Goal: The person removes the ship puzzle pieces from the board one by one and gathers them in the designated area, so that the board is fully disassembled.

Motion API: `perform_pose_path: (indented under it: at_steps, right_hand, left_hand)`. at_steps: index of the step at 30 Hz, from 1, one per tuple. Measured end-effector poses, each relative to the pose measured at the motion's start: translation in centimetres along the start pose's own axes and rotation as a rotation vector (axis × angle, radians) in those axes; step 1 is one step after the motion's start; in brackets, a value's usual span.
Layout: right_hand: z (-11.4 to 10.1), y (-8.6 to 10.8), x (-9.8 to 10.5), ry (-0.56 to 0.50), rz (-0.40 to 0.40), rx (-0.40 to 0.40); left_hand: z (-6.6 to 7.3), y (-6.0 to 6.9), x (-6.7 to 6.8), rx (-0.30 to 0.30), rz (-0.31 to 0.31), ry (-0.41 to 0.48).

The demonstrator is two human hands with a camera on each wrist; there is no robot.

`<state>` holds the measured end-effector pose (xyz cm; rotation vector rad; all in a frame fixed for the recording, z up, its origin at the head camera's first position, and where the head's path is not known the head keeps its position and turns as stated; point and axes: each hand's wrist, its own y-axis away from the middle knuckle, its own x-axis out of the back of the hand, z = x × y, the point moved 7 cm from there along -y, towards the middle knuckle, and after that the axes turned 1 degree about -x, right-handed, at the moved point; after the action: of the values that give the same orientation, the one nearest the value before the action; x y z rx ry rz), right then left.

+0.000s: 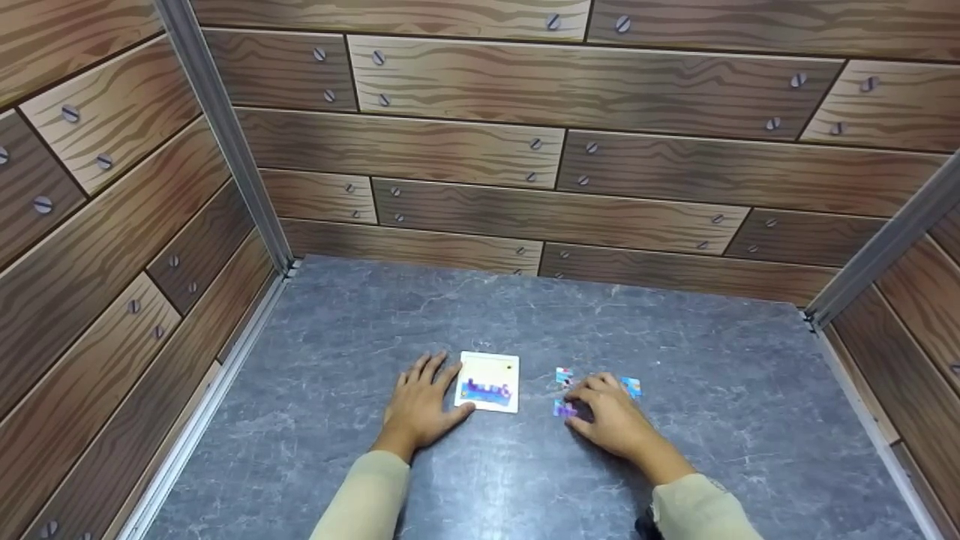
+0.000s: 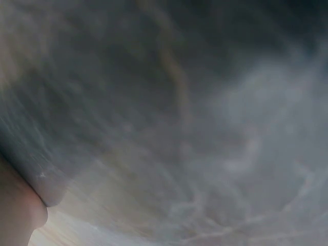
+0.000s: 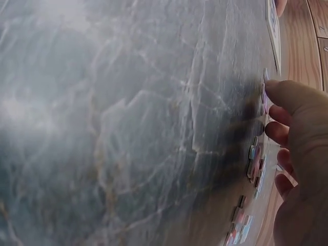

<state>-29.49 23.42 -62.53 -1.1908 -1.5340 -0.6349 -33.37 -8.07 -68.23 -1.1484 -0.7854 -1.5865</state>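
A square puzzle board (image 1: 489,381) with a pale rim lies flat, part of it filled with blue and purple picture. My left hand (image 1: 426,405) rests along its left side with fingers spread, thumb at the lower left corner. In the head view, my right hand (image 1: 611,420) bends thumb and index finger around a purple puzzle piece (image 1: 560,409) lying on the tabletop. The right wrist view shows the thumb (image 3: 279,92) against that piece; the far edge of the grip is hidden. Another puzzle piece (image 1: 564,375) sits just beyond the fingers.
More puzzle pieces lie beside and under the right hand, including a blue one (image 1: 631,386) at its right. The grey marbled tabletop (image 1: 360,315) is bounded by wood-patterned walls (image 1: 465,82) at back and sides. The left wrist view is mostly blurred tabletop.
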Motion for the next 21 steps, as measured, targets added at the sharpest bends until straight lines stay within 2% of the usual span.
perform_pose_path:
  at_steps: [15,21]
  right_hand:
    - [0.25,-0.08,-0.08,0.005,0.013,-0.032]
    - [-0.19,-0.7,0.16,-0.008,-0.014,-0.098]
  left_hand:
    - [0.05,0.02,-0.07,-0.002,0.001,-0.007]
    - [0.04,0.01,0.18,-0.013,0.013,0.008]
